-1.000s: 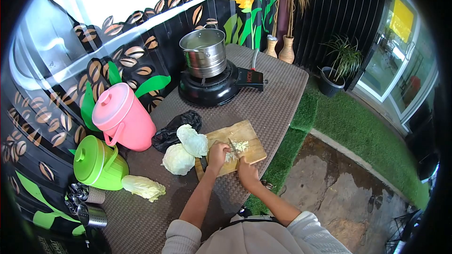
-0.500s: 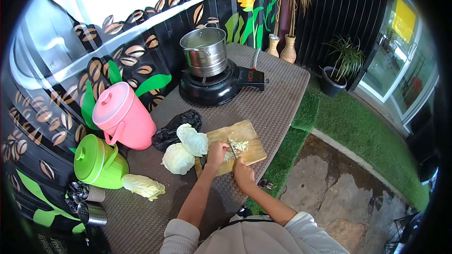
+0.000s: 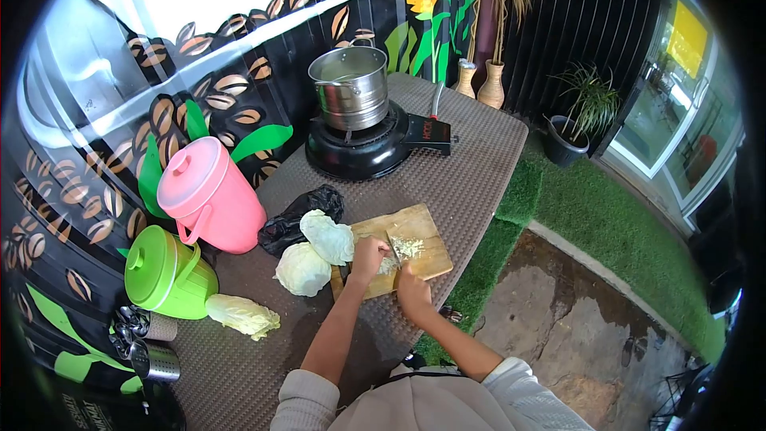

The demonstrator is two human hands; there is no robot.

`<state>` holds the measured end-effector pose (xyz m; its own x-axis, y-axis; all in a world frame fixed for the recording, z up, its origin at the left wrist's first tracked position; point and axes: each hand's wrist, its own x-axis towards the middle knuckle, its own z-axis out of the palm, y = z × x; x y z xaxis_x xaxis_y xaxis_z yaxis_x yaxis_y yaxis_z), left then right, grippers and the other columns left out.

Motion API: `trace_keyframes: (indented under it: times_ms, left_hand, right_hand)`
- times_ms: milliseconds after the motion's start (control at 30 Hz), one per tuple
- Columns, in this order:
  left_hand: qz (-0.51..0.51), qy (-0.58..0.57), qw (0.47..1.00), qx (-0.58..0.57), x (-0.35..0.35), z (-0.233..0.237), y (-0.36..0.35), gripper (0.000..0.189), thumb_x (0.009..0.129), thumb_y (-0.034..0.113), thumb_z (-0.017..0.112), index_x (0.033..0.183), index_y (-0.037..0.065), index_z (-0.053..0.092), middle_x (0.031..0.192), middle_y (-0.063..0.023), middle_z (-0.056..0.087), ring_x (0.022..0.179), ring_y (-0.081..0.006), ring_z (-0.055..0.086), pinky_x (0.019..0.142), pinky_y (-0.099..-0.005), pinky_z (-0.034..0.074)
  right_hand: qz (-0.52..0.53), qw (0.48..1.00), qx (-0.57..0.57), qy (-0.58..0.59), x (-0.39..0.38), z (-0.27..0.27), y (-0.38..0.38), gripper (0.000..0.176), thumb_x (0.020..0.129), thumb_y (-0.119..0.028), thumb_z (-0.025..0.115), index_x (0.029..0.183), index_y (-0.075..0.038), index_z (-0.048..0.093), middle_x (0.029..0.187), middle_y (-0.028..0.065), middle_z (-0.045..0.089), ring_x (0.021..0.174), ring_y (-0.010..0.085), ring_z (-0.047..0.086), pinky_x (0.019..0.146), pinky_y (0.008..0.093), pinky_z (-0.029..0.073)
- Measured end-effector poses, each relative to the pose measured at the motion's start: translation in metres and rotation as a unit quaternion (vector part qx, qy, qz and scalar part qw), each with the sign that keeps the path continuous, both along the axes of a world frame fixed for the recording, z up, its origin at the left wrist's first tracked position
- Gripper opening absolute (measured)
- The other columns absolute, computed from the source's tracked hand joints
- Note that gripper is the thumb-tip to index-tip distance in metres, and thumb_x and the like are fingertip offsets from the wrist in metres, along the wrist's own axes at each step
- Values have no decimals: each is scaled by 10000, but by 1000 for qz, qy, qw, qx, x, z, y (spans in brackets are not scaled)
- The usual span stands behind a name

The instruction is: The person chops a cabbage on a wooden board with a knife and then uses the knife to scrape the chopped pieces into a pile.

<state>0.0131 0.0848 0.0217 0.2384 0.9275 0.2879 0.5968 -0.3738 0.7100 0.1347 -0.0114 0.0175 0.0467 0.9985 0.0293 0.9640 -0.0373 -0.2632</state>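
Observation:
My right hand [image 3: 413, 289] is closed around the handle of a knife [image 3: 393, 246], whose blade lies over the wooden cutting board [image 3: 435, 233]. Left of the blade, the bent fingers of my left hand [image 3: 370, 258] press a pale vegetable piece [image 3: 388, 266] on the board, mostly hidden by those fingers. Finely chopped pale bits [image 3: 408, 247] form a small heap on the blade's far side. Beside the board's left edge are a round cabbage [image 3: 303, 270] and a loose cabbage leaf [image 3: 327, 238].
A metal pot [image 3: 349, 96] stands on a black portable stove [image 3: 359, 152] at the back. On the left are a black plastic bag [image 3: 291, 223], a pink lidded jug [image 3: 215, 199], a green lidded jug [image 3: 171, 275], a napa cabbage [image 3: 243, 316] and a metal utensil holder [image 3: 156, 361].
Both hands keep nearly the same places at the board, with the knife still between them. The view has shifted very slightly; nothing else has visibly moved.

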Motion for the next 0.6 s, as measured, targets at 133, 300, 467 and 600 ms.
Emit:
trace_keyframes:
  times_ms: [133, 300, 467, 600]
  left_hand:
    - [4, 9, 1000, -11, 0, -4, 0, 83, 658, -5, 650, 728, 7, 696, 696, -166, 651, 645, -278, 647, 613, -338, 499]
    - [3, -20, 1000, -12, -2, -4, -6, 81, 657, 5, 666, 732, 8, 696, 702, -161, 655, 658, -286, 649, 610, -344, 498]
    - [36, -15, 999, -12, 1, 0, -14, 91, 679, 19, 663, 761, 19, 702, 730, -175, 652, 685, -295, 650, 623, -353, 500]
    - [21, -31, 999, 13, -1, -19, -10, 115, 703, 13, 634, 790, 32, 707, 755, -187, 648, 709, -312, 649, 644, -370, 504]
  right_hand:
    - [65, 997, 19, 36, 23, 9, 24, 193, 863, -109, 449, 999, 28, 450, 654, 164, 642, 612, 328, 661, 528, 390, 538]
    - [44, 993, -85, 66, 14, 29, 2, 308, 866, -134, 460, 1103, 55, 400, 778, 230, 642, 701, 381, 653, 605, 448, 536]
    - [-2, 986, -125, 108, 6, 22, 2, 321, 897, -178, 448, 1135, 29, 390, 878, 277, 622, 866, 403, 627, 751, 489, 497]
    - [65, 985, -128, 99, 32, 36, 25, 319, 920, -239, 430, 1096, 26, 420, 871, 274, 623, 862, 417, 617, 749, 499, 487]
